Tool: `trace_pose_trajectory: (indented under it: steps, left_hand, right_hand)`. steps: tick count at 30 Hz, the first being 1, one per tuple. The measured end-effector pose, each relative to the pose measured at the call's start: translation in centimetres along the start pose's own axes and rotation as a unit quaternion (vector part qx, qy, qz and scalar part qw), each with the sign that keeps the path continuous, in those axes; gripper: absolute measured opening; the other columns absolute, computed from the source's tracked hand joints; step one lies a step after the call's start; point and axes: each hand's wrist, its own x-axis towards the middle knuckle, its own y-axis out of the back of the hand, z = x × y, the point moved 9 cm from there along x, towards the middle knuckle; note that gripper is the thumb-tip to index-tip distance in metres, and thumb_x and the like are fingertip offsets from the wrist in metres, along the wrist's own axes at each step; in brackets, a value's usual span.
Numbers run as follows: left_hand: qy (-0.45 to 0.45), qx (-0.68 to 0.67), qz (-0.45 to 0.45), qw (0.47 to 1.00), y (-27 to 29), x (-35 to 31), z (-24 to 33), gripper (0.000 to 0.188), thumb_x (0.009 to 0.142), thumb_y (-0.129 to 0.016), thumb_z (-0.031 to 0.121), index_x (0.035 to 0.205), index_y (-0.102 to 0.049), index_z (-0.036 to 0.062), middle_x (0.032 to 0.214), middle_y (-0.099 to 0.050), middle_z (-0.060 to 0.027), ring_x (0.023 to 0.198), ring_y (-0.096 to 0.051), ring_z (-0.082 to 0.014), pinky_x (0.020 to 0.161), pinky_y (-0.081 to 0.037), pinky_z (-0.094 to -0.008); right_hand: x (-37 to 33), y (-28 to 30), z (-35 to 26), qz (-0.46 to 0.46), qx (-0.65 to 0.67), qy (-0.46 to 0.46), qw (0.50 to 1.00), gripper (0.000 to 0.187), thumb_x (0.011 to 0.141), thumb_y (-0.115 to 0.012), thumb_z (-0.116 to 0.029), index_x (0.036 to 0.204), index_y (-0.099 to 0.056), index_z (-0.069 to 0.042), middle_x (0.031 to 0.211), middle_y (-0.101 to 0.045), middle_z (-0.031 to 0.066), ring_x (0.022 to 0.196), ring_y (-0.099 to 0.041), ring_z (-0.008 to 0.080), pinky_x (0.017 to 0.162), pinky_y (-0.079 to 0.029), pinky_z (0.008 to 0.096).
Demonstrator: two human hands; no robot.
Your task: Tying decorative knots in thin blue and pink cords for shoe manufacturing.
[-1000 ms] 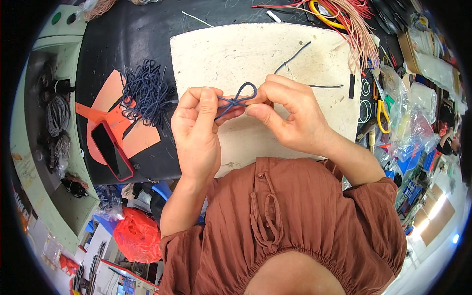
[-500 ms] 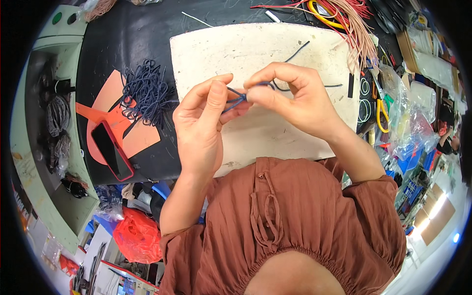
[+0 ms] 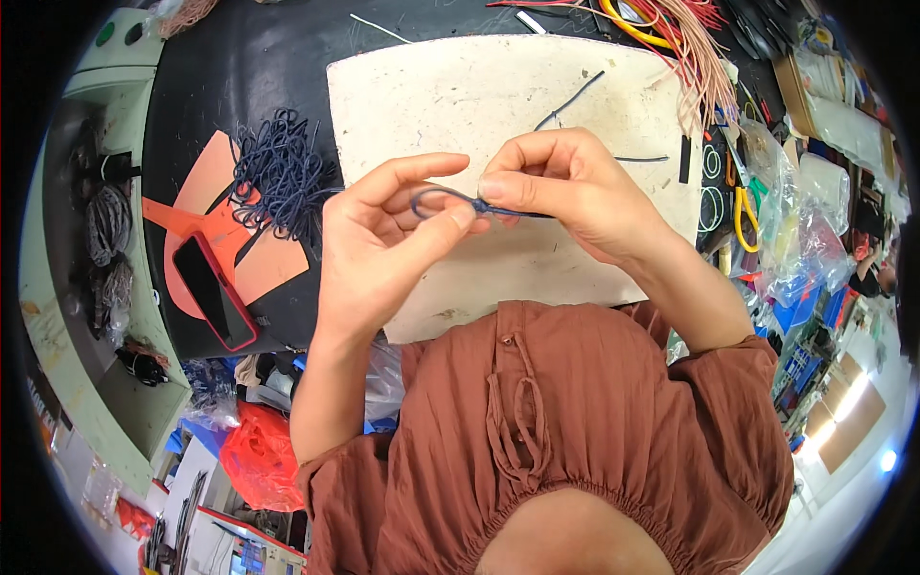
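Cord [image 3: 481, 205], dark blue, held up between both hands above the pale board [image 3: 431, 96]. Knot already formed, by the look of it, right between the two thumbs; open loop [image 3: 436, 189] points left from it. So far: one loop made, knot shaped. Not yet done: piece not laid down, loop not closed up. Tightness of knot can't be told, fingers cover part of it.

Right hand [image 3: 585, 196]: thumb and index pinched together on the cord just right of the knot, other fingers curled. Left hand [image 3: 374, 235]: index stretched out and apart from thumb, thumb tip touching near the base of the loop; can't tell whether it grips there, other fingers sit behind.

Dark strand [image 3: 572, 100] pokes out over the board past the right hand, second short dark strand [image 3: 640, 158] to its right; can't tell if either joins the held cord, hand hides it.

Tangled pile [image 3: 281, 177] of the same dark blue cord sits left of the board, partly over orange pieces [image 3: 280, 270]; plenty remains there. Phone [image 3: 213, 292] near it. Scissors [image 3: 746, 222] with yellow handles lie right of the board, untouched.
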Motion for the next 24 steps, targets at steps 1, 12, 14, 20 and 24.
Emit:
trace_pose_trajectory:
  steps: [1,12,14,20,24]
  left_hand:
    - [0.029,-0.010,0.009,0.999,0.3,0.0,-0.4,0.022,0.079,-0.061,-0.002,0.100,-0.058,-0.0088,0.086,-0.064,-0.0147,0.077,-0.065,-0.0178,0.068,-0.052,-0.0242]
    - [0.170,-0.037,-0.030,0.984,0.4,0.3,-2.8,0.020,0.083,-0.061,0.012,0.091,-0.062,-0.0065,0.076,-0.066,-0.0154,0.066,-0.066,-0.0190,0.059,-0.054,-0.0250]
    - [0.157,0.017,-0.060,0.986,0.1,0.4,-2.8,0.020,0.083,-0.062,0.013,0.090,-0.062,-0.0065,0.075,-0.066,-0.0155,0.064,-0.066,-0.0184,0.058,-0.054,-0.0248]
    - [0.187,0.037,-0.139,0.972,-1.1,0.2,-2.6,0.016,0.082,-0.062,0.010,0.087,-0.063,-0.0058,0.072,-0.065,-0.0133,0.064,-0.065,-0.0161,0.057,-0.053,-0.0240]
    - [0.161,0.057,-0.175,0.970,-1.3,0.3,-2.7,0.015,0.082,-0.062,0.009,0.087,-0.063,-0.0050,0.073,-0.066,-0.0130,0.064,-0.065,-0.0152,0.059,-0.053,-0.0237]
  right_hand:
    - [0.0,0.1,0.0,0.007,-0.004,0.000,1.000,0.020,0.083,-0.063,-0.020,0.080,-0.065,0.000,0.073,-0.062,0.0012,0.066,-0.054,0.0067,0.062,-0.044,0.0217]
    - [-0.3,0.7,-0.6,0.034,-0.117,0.054,0.991,0.018,0.083,-0.063,-0.017,0.082,-0.066,0.000,0.072,-0.062,0.0009,0.067,-0.052,0.0044,0.063,-0.043,0.0204]
    - [-0.5,0.2,-0.8,0.031,-0.117,0.061,0.991,0.017,0.083,-0.062,-0.017,0.081,-0.065,0.000,0.071,-0.060,0.0000,0.066,-0.050,0.0037,0.061,-0.041,0.0202]
    - [-0.3,-1.0,1.6,-0.070,-0.031,-0.035,0.996,0.020,0.087,-0.058,-0.021,0.080,-0.060,-0.003,0.073,-0.056,-0.0028,0.069,-0.048,0.0034,0.063,-0.039,0.0199]
    - [-0.7,-1.9,2.2,-0.135,0.061,-0.105,0.983,0.021,0.088,-0.057,-0.024,0.081,-0.058,-0.004,0.076,-0.055,-0.0029,0.072,-0.048,0.0030,0.066,-0.038,0.0189]
